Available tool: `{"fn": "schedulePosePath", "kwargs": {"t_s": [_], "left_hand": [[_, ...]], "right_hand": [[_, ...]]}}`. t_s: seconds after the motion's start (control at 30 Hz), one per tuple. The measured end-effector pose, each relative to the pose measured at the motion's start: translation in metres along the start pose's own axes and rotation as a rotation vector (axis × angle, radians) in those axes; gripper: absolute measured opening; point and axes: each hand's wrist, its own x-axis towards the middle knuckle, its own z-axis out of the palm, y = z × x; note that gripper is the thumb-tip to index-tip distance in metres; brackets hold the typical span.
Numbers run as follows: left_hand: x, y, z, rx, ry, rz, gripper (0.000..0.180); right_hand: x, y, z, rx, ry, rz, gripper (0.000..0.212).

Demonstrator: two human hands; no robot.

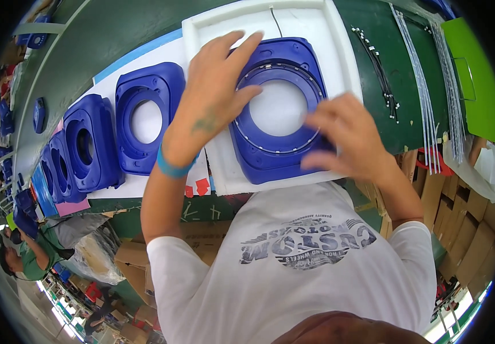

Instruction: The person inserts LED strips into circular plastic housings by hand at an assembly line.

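Note:
A blue plastic housing [270,166] with a large round opening lies in a white foam tray [345,34]. Around the opening runs a thin dark strip [276,152] dotted with small white pieces, seemingly an LED strip. A thin black cable [276,22] leads off the housing's far edge. My left hand [216,80] is over the housing's left side, its fingers spread and the thumb reaching toward the ring. My right hand [348,135], slightly blurred, is at the housing's right edge with thumb and fingers apart. Neither hand visibly grips anything; contact with the strip cannot be made out.
More blue housings [150,117] stand in a row to the left on white sheets. Dark cables with white connectors [376,69] and long pale strips [422,92] lie at the right, beside a green panel [477,80]. Cardboard boxes [465,235] are stacked below. Another person [29,255] is far left.

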Motion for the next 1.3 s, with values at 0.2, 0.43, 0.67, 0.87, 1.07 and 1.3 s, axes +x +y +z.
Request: {"fn": "schedulePosePath", "kwargs": {"t_s": [0.2, 0.43, 0.67, 0.87, 1.07, 1.3], "left_hand": [[-0.051, 0.002, -0.015, -0.001, 0.136, -0.115, 0.057], [-0.091, -0.019, 0.015, -0.060, 0.503, -0.303, 0.040], [-0.091, -0.016, 0.019, 0.096, 0.487, -0.183, 0.026], [-0.094, -0.004, 0.005, 0.408, 0.488, -0.342, 0.042], [-0.133, -0.011, -0.019, 0.440, 0.186, -0.690, 0.068], [-0.121, 0.011, -0.060, 0.413, 0.214, -0.373, 0.067]], "right_hand": [[-0.009, -0.017, 0.007, -0.207, -0.227, -0.240, 0.064], [0.128, 0.023, -0.006, -0.465, 0.035, -0.447, 0.054], [0.302, 0.141, 0.059, -0.730, 0.098, -0.296, 0.047], [0.296, 0.151, 0.096, -0.791, -0.035, -0.087, 0.043], [0.198, 0.085, 0.034, -0.244, -0.065, -0.129, 0.041], [0.078, 0.028, -0.014, 0.318, -0.125, 0.098, 0.053]]}}
